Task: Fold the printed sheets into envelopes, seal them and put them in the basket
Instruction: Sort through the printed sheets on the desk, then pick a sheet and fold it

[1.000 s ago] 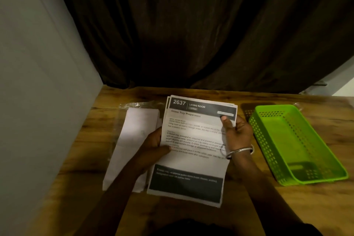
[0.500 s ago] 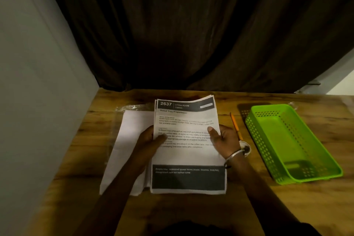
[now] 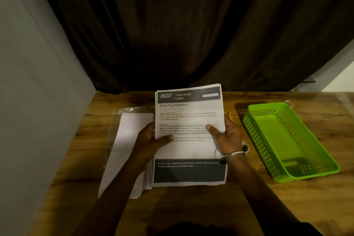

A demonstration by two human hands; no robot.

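Sheets (image 3: 188, 149) left of basket (image 3: 283, 140), edges aligned. Left hand (image 3: 151, 140) and right hand (image 3: 227, 138) each pinch a side edge, thumb on top: probably squaring the stack before folding. Envelopes (image 3: 128, 140) farther left.

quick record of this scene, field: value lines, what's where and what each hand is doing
sheets: printed sheets, an unfolded stack headed "2637 LIVING ROOM"
left hand: left hand grips the stack's left edge, thumb on top
right hand: right hand grips the right edge, thumb on top
white pile: white paper pile, likely envelopes, lies left of the sheets
basket: green basket stands right of the sheets
surface: wooden table
progress: no fold yet
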